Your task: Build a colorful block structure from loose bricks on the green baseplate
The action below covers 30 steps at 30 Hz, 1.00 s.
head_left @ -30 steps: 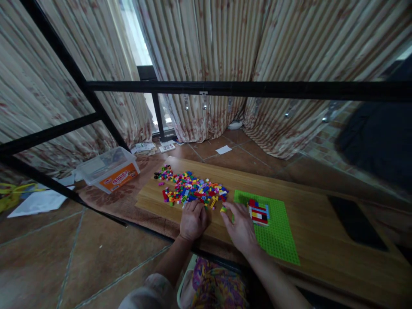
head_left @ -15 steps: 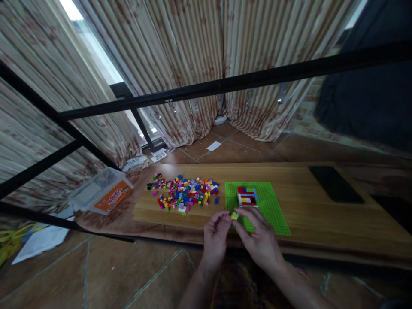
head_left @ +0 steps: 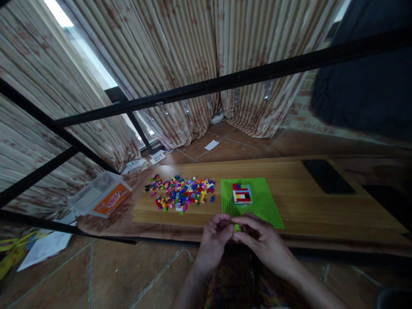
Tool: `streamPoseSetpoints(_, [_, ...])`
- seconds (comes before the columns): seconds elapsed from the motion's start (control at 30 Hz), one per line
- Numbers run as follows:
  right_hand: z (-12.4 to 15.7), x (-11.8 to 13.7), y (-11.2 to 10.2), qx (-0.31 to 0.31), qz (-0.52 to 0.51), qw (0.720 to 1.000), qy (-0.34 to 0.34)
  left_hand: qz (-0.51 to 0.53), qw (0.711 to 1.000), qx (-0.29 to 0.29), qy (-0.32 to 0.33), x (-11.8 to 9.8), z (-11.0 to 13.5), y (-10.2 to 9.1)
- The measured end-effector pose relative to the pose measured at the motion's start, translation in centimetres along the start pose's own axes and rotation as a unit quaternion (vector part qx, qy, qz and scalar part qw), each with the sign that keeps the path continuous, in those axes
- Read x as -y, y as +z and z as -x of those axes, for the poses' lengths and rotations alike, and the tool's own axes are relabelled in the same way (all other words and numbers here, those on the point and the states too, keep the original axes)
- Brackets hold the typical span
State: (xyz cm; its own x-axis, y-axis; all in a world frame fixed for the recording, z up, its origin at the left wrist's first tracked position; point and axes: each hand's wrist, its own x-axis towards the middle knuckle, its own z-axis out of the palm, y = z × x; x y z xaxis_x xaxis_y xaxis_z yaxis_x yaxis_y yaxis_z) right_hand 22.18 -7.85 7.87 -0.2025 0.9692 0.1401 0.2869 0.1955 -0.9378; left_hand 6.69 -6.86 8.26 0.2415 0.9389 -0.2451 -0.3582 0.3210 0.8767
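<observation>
My left hand [head_left: 214, 238] and my right hand [head_left: 259, 235] meet at the board's front edge, fingertips pinched together on a small yellow-green toy brick [head_left: 237, 228]. Whether it is one piece or two joined is too small to tell. Just beyond them lies a green baseplate [head_left: 265, 206], and on it stands a block of red, white, blue, yellow and black bricks [head_left: 242, 194]. A loose heap of many-coloured bricks [head_left: 183, 193] spreads to the left of the baseplate.
A clear plastic box [head_left: 99, 193] with an orange label sits left of the wooden board [head_left: 189, 218]. A dark flat panel [head_left: 328, 176] lies on the board's right part. Black metal bars [head_left: 193, 95] cross in front of the curtains [head_left: 174, 51].
Both hands have drawn slightly nearer to me, off the baseplate, still holding the small brick, which is turned differently. The view has shifted a little.
</observation>
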Motion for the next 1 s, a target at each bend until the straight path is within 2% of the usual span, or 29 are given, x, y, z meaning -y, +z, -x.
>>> streamPoseSetpoints(0.13, [0.7,-0.4,0.8,-0.014,-0.091,0.996,0.003,0.008,1.0,0.012,-0.008,0.0,0.4,0.0])
streamPoseSetpoints(0.23, [0.8,-0.7,0.9,-0.092,-0.177,0.979,0.044,0.044,0.998,0.006,-0.035,0.3,0.4,-0.2])
streamPoseSetpoints(0.3, [0.4,-1.2,0.3,-0.153,-0.203,0.964,0.084,0.072,0.996,-0.018,-0.052,0.8,0.4,-0.6])
streamPoseSetpoints(0.4, [-0.7,-2.3,-1.3,-0.203,-0.177,0.957,0.106,0.101,0.99,-0.066,-0.067,1.7,0.3,-1.6])
streamPoseSetpoints(0.53, [-2.9,-4.5,-3.5,-0.227,-0.102,0.965,0.084,0.076,0.989,-0.107,-0.068,2.9,-0.2,-3.2])
streamPoseSetpoints(0.73, [-7.7,-6.7,-5.0,-0.19,0.04,0.978,0.075,0.038,0.989,-0.128,-0.07,3.1,-0.8,-3.5])
streamPoseSetpoints(0.87, [-10.5,-6.4,-5.3,-0.118,0.151,0.979,0.064,0.022,0.989,-0.13,-0.071,2.8,-1.2,-3.8])
streamPoseSetpoints(1.0, [-12.3,-5.8,-5.3,-0.051,0.257,0.963,0.068,0.001,0.986,-0.153,-0.068,2.7,-1.4,-4.7])
